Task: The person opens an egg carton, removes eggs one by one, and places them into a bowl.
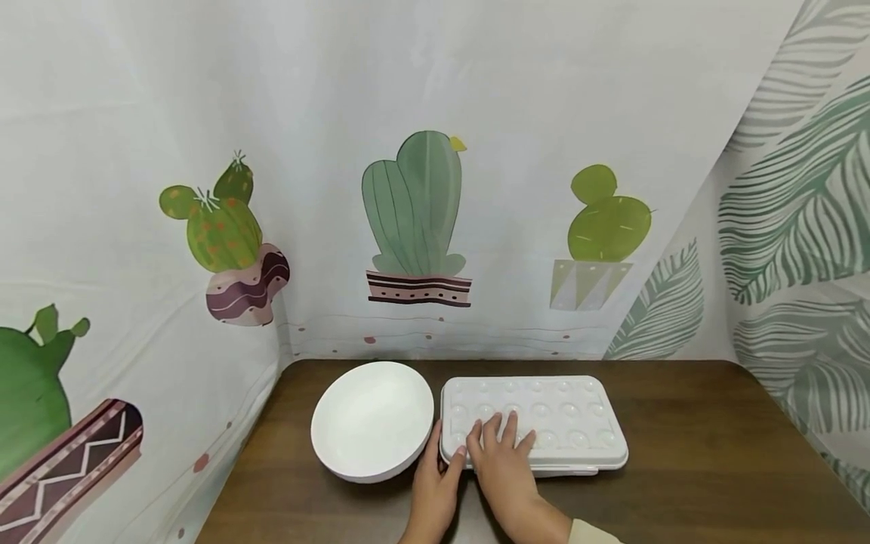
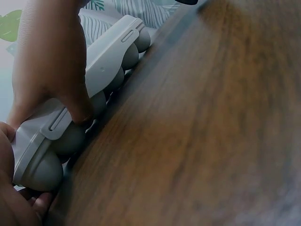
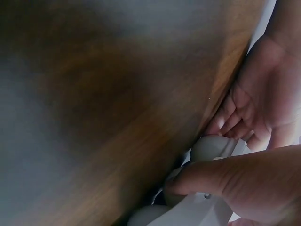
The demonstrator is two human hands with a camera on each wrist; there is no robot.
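The right hand (image 1: 504,453) lies flat on top of the egg box (image 1: 537,419), near the lower middle of the head view. Its fingers are spread out and mostly straight on the bumpy lid. In the right wrist view its thumb (image 3: 211,176) hooks over the front edge of the box, by a round cup. So this grip is open and pressing down, with only the thumb bent at the rim.

The left hand (image 1: 435,476) is at the left corner of the box. Its fingers curl in under that corner, as the right wrist view shows (image 3: 263,99). This grip is closed lightly on the corner.

The egg box is white plastic, and its lid is shut. It sits on the brown counter (image 1: 714,453), in the middle of it. In the left wrist view you can see round cups (image 2: 70,139) in a row under the lid, and small clasps on the front edge. I think the box is light and stiff, but smooth, so it could slide. If eggs are inside, they could break; I cannot see inside. The best place to hold it looks like the front rim near the clasps.

A white bowl (image 1: 372,419) sits just beside the box, to the left. A cloth with cactus pictures (image 1: 414,219) hangs behind the counter.
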